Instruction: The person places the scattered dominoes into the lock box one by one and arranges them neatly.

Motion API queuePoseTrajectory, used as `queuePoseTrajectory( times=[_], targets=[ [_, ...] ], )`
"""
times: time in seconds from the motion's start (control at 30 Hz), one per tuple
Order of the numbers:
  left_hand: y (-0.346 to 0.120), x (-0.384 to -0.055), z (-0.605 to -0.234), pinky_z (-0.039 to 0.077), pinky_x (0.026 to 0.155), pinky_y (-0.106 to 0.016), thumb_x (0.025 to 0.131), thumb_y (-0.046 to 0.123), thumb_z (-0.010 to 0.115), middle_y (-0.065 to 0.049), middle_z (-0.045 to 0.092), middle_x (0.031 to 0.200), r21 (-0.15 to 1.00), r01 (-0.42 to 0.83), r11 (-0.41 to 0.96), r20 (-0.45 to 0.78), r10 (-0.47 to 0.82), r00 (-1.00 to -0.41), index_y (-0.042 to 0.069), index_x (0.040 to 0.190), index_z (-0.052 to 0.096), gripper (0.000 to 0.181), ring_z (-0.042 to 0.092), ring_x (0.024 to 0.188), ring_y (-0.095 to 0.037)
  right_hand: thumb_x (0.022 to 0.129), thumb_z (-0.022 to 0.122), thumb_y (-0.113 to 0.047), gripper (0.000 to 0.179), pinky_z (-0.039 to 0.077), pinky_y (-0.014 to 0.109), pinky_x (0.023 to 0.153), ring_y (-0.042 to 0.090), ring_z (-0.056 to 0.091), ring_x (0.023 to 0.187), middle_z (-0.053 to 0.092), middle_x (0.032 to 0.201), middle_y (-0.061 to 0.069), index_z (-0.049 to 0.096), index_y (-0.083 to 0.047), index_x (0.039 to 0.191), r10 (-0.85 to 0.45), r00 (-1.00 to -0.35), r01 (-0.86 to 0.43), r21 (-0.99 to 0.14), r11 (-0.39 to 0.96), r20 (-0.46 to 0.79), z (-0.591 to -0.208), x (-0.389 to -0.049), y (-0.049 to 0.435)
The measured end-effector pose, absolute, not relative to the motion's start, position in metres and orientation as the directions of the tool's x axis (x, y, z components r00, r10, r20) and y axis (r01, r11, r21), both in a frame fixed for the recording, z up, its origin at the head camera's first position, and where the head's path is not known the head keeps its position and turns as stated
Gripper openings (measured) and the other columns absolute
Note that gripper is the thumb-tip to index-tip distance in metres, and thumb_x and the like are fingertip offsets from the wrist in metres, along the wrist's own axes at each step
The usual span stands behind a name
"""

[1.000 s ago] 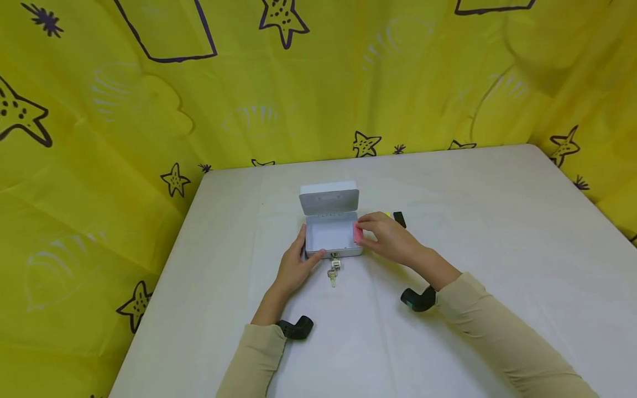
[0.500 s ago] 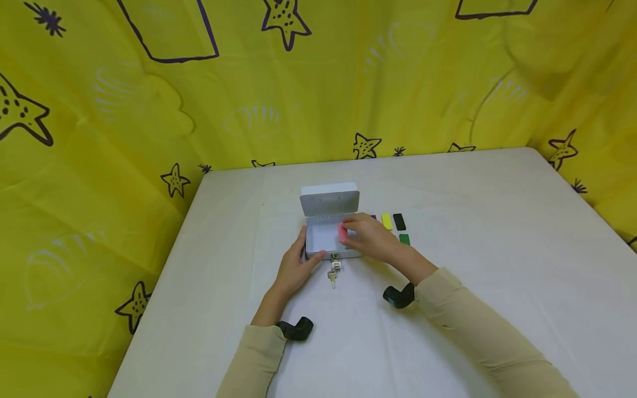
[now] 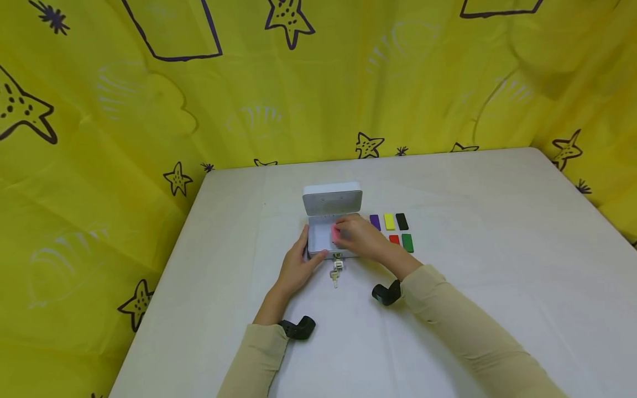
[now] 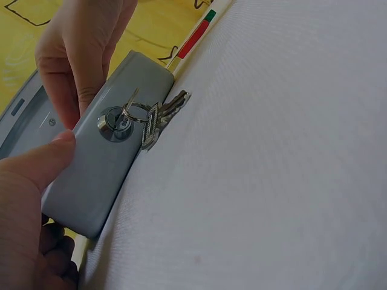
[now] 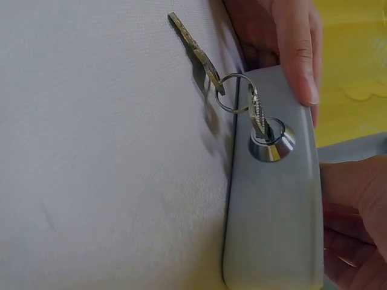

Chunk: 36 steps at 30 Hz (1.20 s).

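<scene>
A small white-grey metal cash box (image 4: 84, 181) sits on the table, its lid (image 3: 332, 203) raised at the back. My left hand (image 3: 293, 269) holds the box at its front left corner, thumb on the front rim and fingers along the side. Inside the box, my right hand (image 3: 367, 239) pinches a pink block (image 3: 335, 233) by its right part. The fingertips cover some of the block. From the lock (image 5: 272, 142) on the front wall, a ring with keys (image 3: 335, 276) hangs down onto the cloth.
Right of the box lie a purple block (image 3: 375, 222), a yellow block (image 3: 389, 221), a black block (image 3: 402, 221), a red block (image 3: 394, 239) and a green block (image 3: 407, 243). A yellow patterned curtain (image 3: 318, 99) stands behind the white table (image 3: 239, 221).
My right hand has carried the pink block leftward from the box's right edge to inside it, uncovering the coloured blocks on the table. The left hand stays at the corner.
</scene>
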<state>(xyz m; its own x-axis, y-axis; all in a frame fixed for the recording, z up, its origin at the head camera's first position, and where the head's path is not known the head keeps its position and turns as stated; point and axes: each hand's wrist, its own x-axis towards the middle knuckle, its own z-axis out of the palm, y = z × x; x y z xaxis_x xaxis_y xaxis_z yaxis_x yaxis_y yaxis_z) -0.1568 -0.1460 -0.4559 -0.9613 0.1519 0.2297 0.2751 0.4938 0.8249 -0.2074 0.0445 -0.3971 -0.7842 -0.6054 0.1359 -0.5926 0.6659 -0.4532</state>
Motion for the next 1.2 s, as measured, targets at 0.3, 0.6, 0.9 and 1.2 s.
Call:
queuePoseTrajectory(
  times=[0.3, 0.6, 0.9, 1.2],
  targets=[
    [-0.145, -0.158, -0.456, 0.026, 0.105, -0.039, 0.086, 0.028, 0.064, -0.016, 0.029, 0.145, 0.817, 0.286, 0.501, 0.242, 0.153, -0.958, -0.003, 0.144, 0.022, 0.078, 0.029, 0.131, -0.026, 0.08, 0.071, -0.013, 0.036, 0.04, 0.04, 0.095, 0.031, 0.053, 0.108, 0.06, 0.113, 0.017, 0.063, 0.007, 0.11, -0.616, -0.776, -0.601, -0.455, 0.656, 0.136, -0.405, -0.215, 0.034],
    [-0.146, -0.158, -0.456, 0.027, 0.105, -0.041, 0.086, 0.024, 0.064, -0.019, 0.03, 0.144, 0.804, 0.297, 0.515, 0.25, 0.159, -0.955, -0.004, 0.143, 0.022, 0.076, 0.031, 0.13, -0.03, 0.08, 0.071, -0.01, 0.028, 0.043, 0.038, 0.091, 0.029, 0.057, 0.1, 0.062, 0.106, 0.017, 0.066, 0.007, 0.102, -0.653, -0.739, -0.646, -0.45, 0.617, 0.165, -0.41, -0.221, 0.024],
    [-0.147, -0.157, -0.456, 0.027, 0.105, -0.041, 0.086, 0.023, 0.064, -0.019, 0.033, 0.142, 0.807, 0.286, 0.516, 0.241, 0.154, -0.958, -0.002, 0.144, 0.022, 0.076, 0.032, 0.129, -0.031, 0.079, 0.071, -0.009, 0.021, 0.045, 0.037, 0.087, 0.025, 0.058, 0.093, 0.063, 0.1, 0.014, 0.067, 0.004, 0.095, -0.675, -0.719, -0.662, -0.464, 0.589, 0.169, -0.414, -0.227, 0.018],
    [-0.148, -0.157, -0.457, 0.027, 0.105, -0.041, 0.086, 0.026, 0.064, -0.018, 0.032, 0.143, 0.804, 0.279, 0.525, 0.234, 0.153, -0.96, -0.001, 0.144, 0.022, 0.076, 0.032, 0.129, -0.03, 0.079, 0.073, -0.013, 0.025, 0.047, 0.034, 0.078, 0.021, 0.054, 0.084, 0.062, 0.097, 0.01, 0.067, 0.002, 0.097, -0.664, -0.743, -0.615, -0.477, 0.628, 0.084, -0.415, -0.23, 0.011]
  ],
)
